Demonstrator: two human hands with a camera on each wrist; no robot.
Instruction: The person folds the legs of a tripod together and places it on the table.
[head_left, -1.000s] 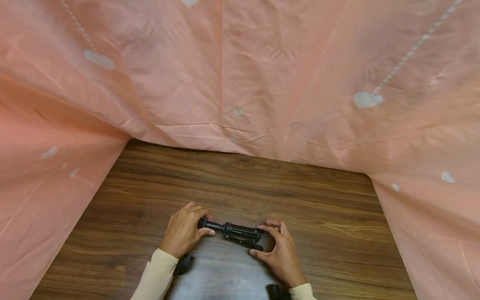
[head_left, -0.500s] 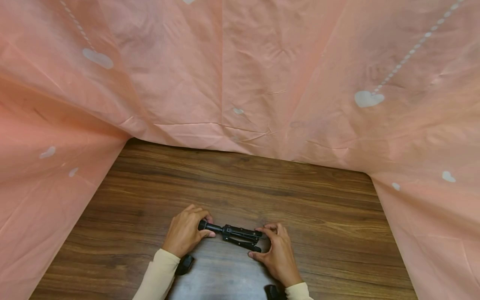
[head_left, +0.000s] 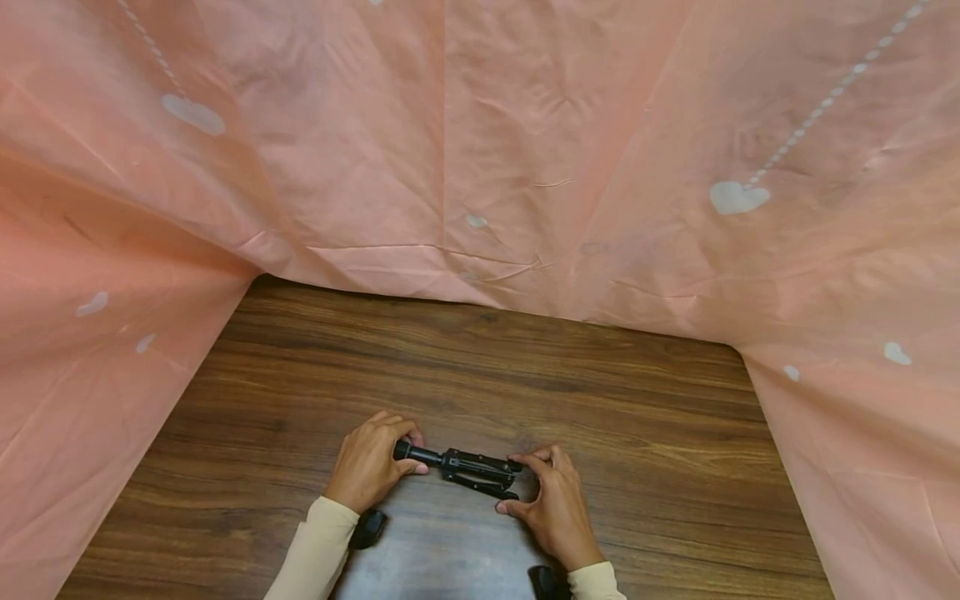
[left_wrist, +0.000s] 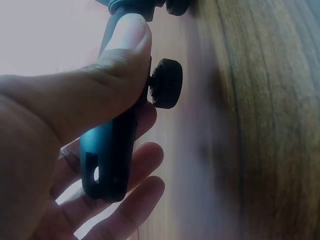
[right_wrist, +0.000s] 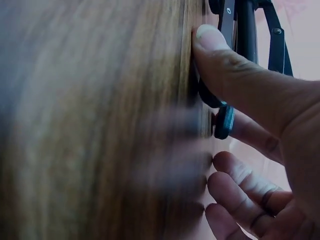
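A small black tripod [head_left: 477,468] lies crosswise just above the wooden table or on it; I cannot tell which. My left hand [head_left: 367,462] grips its narrow handle end, thumb along the near side. Up close in the left wrist view, the handle [left_wrist: 106,155] has a slot at its tip, and a round knob [left_wrist: 168,83] sticks out beside the thumb. At the other end my right hand [head_left: 557,510] holds the slightly spread legs between thumb and forefinger. Hinged braces join the legs [right_wrist: 246,32] in the right wrist view, where the remaining fingers curl loosely near the wood.
A dark wooden tabletop [head_left: 480,367] spreads around both hands. Pink cloth [head_left: 510,150] with pale hearts hangs at the back and on both sides. Black devices [head_left: 369,529] sit at the wrists.
My right hand has shifted slightly left, and the near leg of the tripod has swung a little. The left hand keeps its hold almost in place.
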